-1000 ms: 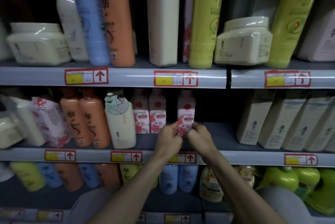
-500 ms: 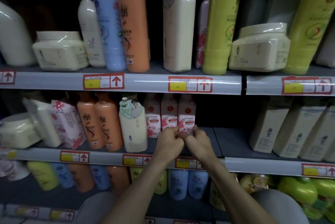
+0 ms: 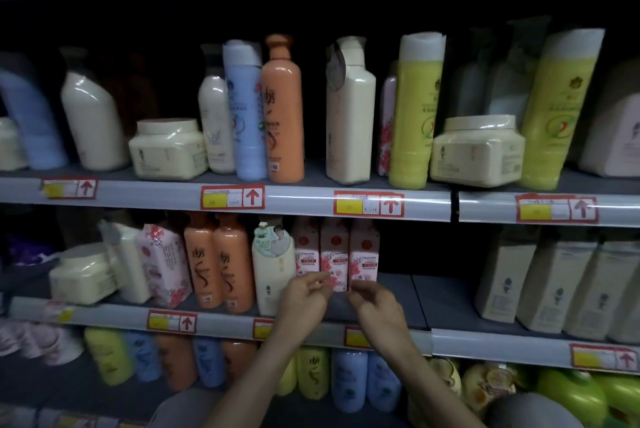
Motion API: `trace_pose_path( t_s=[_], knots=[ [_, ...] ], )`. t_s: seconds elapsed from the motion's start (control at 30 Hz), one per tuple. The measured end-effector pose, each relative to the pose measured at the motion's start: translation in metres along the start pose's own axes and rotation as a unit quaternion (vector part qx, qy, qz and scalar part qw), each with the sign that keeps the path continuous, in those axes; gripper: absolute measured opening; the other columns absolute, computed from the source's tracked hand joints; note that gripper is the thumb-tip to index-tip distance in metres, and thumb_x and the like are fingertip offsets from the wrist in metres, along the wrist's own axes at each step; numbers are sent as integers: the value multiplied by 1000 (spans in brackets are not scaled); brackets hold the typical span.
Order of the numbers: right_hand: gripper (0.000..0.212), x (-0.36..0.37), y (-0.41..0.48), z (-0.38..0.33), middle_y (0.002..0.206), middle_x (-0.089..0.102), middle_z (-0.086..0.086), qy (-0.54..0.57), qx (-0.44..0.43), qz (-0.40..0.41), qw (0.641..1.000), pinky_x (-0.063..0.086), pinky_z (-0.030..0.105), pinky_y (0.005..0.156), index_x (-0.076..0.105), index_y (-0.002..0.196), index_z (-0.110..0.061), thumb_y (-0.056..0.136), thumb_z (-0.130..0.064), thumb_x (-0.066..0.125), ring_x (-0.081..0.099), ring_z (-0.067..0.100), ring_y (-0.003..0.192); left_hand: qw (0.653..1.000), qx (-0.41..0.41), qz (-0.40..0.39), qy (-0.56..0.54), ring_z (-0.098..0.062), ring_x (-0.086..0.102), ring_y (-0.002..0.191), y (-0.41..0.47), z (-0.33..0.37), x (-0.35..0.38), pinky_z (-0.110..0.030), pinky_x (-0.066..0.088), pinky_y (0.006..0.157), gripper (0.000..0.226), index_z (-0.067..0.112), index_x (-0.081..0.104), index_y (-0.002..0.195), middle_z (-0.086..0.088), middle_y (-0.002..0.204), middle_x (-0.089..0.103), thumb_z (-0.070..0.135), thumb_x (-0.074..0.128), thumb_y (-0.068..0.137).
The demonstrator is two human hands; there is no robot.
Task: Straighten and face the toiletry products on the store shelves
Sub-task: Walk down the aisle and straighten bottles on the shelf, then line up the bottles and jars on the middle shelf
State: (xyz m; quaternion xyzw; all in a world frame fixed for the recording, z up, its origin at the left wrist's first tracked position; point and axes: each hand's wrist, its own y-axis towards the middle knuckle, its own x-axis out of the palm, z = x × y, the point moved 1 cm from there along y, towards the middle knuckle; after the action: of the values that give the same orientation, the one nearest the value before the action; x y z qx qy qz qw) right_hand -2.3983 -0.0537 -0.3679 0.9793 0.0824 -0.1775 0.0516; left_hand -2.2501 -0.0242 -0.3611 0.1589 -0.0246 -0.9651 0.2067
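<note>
Centre of frame, middle shelf [image 3: 398, 292]: three pink floral bottles [image 3: 334, 254] stand in a row, labels forward. The left hand [image 3: 304, 297] and right hand [image 3: 375, 303] sit just below their bases, fingers loosely curled, grasping nothing I can make out through the blur. Facing this trio looks about done; next probably uprighting the tilted pink pack [image 3: 162, 265] at left.
</note>
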Motion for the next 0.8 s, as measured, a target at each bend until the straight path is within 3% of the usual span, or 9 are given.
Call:
trace_pose_path(
  t_s=[0.07,0.13,0.27,0.43,0.57,0.73,0.8],
  knots=[
    [23,-3,-9,-9,104,73,-11,11,-14,2,1000,44,8,74,73,117,-21,95,-24,67,66,9,104,1000,-1,20,-24,-3,68,92,-12,10,-13,-11,52,82,20,20,74,111,4,106,75,12,66,94],
    [15,-9,-19,-26,97,74,-16,23,-38,-6,999,47,12,78,75,108,-25,94,-22,69,68,7,101,998,-6,25,-56,-13,72,94,-24,23,-26,-27,57,87,18,29,74,97,2,103,78,14,64,94],
    [16,-35,-38,-75,100,76,-11,37,-112,-16,993,50,14,84,73,109,-27,94,-23,69,68,-1,99,996,47,22,-72,-16,72,97,-48,69,-47,-41,58,90,16,32,76,99,7,100,79,33,66,87],
    [18,-83,-57,-133,102,75,-12,34,-183,24,982,51,18,88,72,112,-26,95,-28,68,68,-4,96,990,103,41,-83,-14,73,95,-66,135,-75,-30,54,80,19,27,74,109,3,100,78,19,64,95],
    [22,-110,-65,-162,104,74,-12,34,-194,50,979,51,24,88,72,115,-23,94,-28,68,67,4,100,986,118,74,-92,-17,74,90,-68,177,-87,-35,57,85,19,22,72,110,-1,95,78,18,67,93],
    [25,-118,-73,-179,107,73,-12,20,-198,51,979,51,28,93,72,117,-24,93,-30,68,67,6,101,984,130,107,-63,-14,73,88,-69,197,-106,-40,58,89,23,23,70,113,6,93,75,17,66,91],
    [25,-108,-71,-185,108,73,-11,15,-196,45,980,51,27,93,73,117,-22,93,-28,68,67,7,103,982,126,131,-47,-18,73,88,-63,195,-119,-38,59,84,23,26,69,109,4,92,77,19,67,87]
  ],
)
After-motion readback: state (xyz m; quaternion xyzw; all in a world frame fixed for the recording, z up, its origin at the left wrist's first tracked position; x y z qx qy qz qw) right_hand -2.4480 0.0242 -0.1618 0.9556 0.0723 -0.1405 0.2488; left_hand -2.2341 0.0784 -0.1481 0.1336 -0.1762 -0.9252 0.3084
